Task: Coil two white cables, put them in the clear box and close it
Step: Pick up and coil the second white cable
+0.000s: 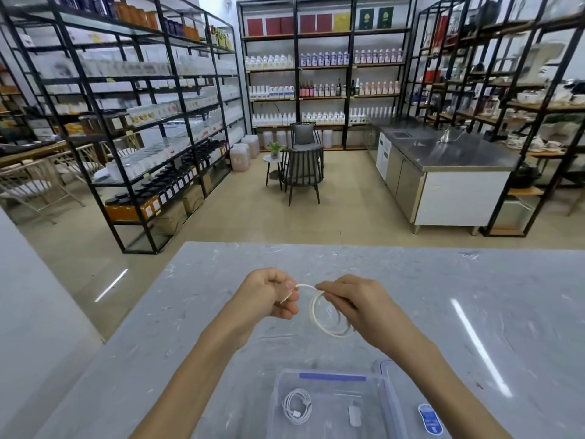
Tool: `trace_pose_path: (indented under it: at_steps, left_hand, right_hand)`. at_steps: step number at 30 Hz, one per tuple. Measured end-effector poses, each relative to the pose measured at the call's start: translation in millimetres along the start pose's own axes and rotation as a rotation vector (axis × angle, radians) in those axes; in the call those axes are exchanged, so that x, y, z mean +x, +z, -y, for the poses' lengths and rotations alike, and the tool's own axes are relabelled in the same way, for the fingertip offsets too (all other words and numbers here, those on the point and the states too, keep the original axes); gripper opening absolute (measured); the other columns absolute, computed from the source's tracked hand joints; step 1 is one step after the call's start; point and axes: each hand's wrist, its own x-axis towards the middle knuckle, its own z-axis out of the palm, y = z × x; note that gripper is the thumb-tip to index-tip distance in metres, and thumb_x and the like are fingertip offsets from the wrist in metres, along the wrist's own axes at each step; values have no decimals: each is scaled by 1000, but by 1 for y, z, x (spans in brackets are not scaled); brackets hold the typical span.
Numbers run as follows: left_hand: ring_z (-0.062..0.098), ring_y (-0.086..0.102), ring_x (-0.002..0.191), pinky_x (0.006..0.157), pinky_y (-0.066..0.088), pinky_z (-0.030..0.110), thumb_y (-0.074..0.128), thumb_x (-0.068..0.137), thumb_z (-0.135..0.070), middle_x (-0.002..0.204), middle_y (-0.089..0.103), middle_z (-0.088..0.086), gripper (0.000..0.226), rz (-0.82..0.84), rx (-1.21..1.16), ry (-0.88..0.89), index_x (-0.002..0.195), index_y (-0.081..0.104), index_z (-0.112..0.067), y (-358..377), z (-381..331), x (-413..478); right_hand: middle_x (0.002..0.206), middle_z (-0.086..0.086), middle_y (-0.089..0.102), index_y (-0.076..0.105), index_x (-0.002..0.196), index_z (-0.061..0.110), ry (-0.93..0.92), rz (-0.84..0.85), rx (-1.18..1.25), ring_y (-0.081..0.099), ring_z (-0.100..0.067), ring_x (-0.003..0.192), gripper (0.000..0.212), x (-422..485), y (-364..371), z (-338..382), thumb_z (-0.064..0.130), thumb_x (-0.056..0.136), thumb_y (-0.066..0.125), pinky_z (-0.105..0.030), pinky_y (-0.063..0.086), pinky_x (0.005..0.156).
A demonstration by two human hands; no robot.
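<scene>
Second white cable (312, 312) nearly coiled, held above the counter (205, 280).
The right hand (357, 304) has its grip on the loops, the left hand (269, 294) pinches the free end; the first coil (296, 410) lies in the open clear box (388, 397) at the near edge. Stowing and closing remain.

Cable (312, 310) between left hand (269, 294), right hand (356, 301)

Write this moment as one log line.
coiling second cable | left hand pinches end | right hand holds loops | first cable in clear box
</scene>
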Motion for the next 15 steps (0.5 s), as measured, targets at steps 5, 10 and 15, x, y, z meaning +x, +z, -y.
trace_pose_path:
  at_steps: [5, 10, 15]
  left_hand:
    - [18, 65, 57, 56, 55, 25, 53, 97, -4, 71, 68, 11, 16, -40, 49, 32, 83, 61, -6, -6, 6, -6]
    - [19, 66, 61, 57, 53, 25, 55, 96, -4, 70, 70, 8, 11, 80, 67, 38, 86, 60, -5, -8, 10, -9]
    - [16, 64, 60, 58, 54, 24, 60, 95, -13, 77, 72, 10, 13, 91, -40, 27, 93, 66, -1, -27, -4, -4]
  right_hand:
    - [87, -1, 64, 67, 121, 20, 59, -85, 58, 62, -14, 74, 27, 5, 5, 9, 19, 98, 54, -27, 48, 70]
    - [85, 5, 55, 64, 123, 23, 129, -191, 170, 61, -4, 67, 29, 13, 15, 20, 13, 98, 52, -8, 45, 62]
    - [95, -3, 57, 60, 125, 20, 77, -259, -99, 59, -23, 71, 35, 18, 23, 28, 6, 92, 60, -38, 53, 57]
